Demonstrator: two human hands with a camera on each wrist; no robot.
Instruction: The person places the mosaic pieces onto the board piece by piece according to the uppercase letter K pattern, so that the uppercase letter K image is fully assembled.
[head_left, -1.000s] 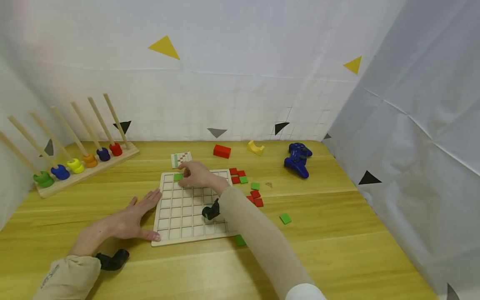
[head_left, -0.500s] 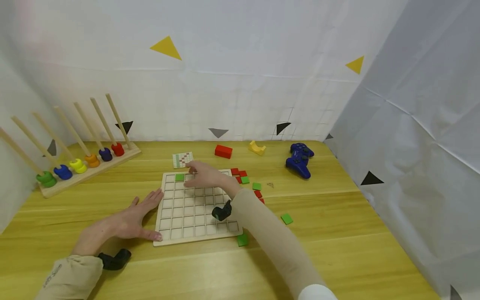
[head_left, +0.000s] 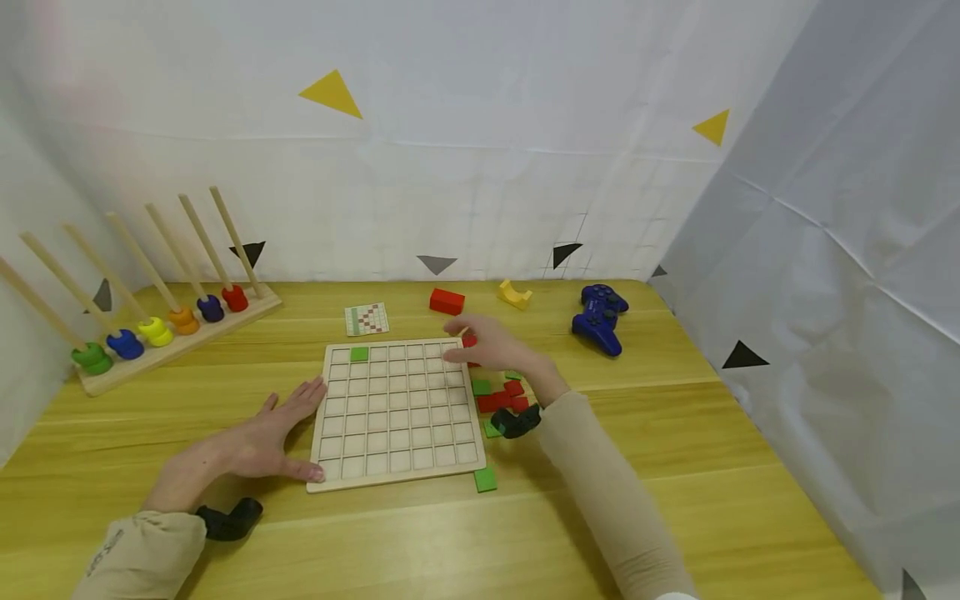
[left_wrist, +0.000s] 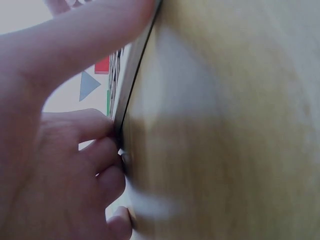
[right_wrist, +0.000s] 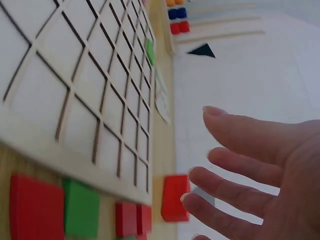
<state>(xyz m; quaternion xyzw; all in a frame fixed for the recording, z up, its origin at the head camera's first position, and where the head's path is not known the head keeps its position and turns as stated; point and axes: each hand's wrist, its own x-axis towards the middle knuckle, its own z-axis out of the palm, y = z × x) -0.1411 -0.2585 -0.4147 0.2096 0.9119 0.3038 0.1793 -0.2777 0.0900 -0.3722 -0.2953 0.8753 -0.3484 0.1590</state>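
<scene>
A wooden grid board (head_left: 397,411) lies on the table, with one green tile (head_left: 359,354) in a cell of its far row near the left. My left hand (head_left: 258,442) has its fingers spread along the board's left edge, thumb at the near corner; the left wrist view shows this thumb (left_wrist: 85,35) against the rim. Over the far right corner is my right hand (head_left: 489,344). In the right wrist view its fingers (right_wrist: 240,192) are extended and hold nothing. Red tiles (head_left: 495,402) and green tiles (head_left: 485,480) lie beside the board's right edge, some hidden under the right hand and wrist.
Behind the board lies a small pattern card (head_left: 367,319). A red block (head_left: 447,301), a yellow arch block (head_left: 514,295) and a blue game controller (head_left: 599,319) sit farther back. At left stands a peg rack (head_left: 180,340) with coloured rings.
My right hand has moved right, from beside the green tile in the far row to the board's right edge. My left hand has stayed at the left edge.
</scene>
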